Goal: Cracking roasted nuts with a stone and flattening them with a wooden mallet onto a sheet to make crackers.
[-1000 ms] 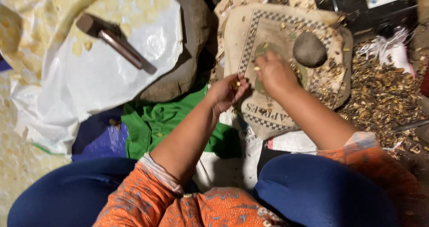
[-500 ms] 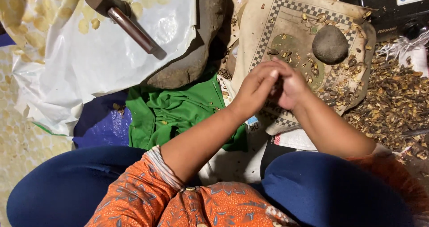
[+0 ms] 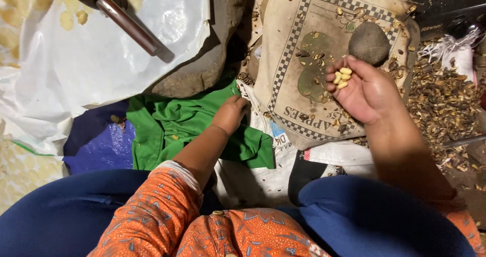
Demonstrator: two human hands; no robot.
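My right hand (image 3: 365,92) is palm up over a checker-bordered cardboard sheet (image 3: 324,39), with a few pale yellow shelled kernels (image 3: 341,77) cupped at its fingers. A round grey stone (image 3: 369,43) rests on the cardboard just beyond that hand. My left hand (image 3: 231,114) is lowered onto a green cloth (image 3: 172,123) at the cardboard's near left edge, fingers curled; whether it holds anything is hidden. Broken shell bits are scattered over the cardboard.
A hammer with a brown handle (image 3: 129,24) lies on a white plastic sheet (image 3: 101,65) with pale kernels (image 3: 68,19) at the upper left. A large flat rock (image 3: 202,65) sits beside it. A heap of brown shells (image 3: 445,100) lies at the right. Blue plastic (image 3: 96,145) lies lower left.
My hands, joined together over the cardboard half a second ago, have parted. The right hand turned palm up with kernels; the left dropped to the green cloth.
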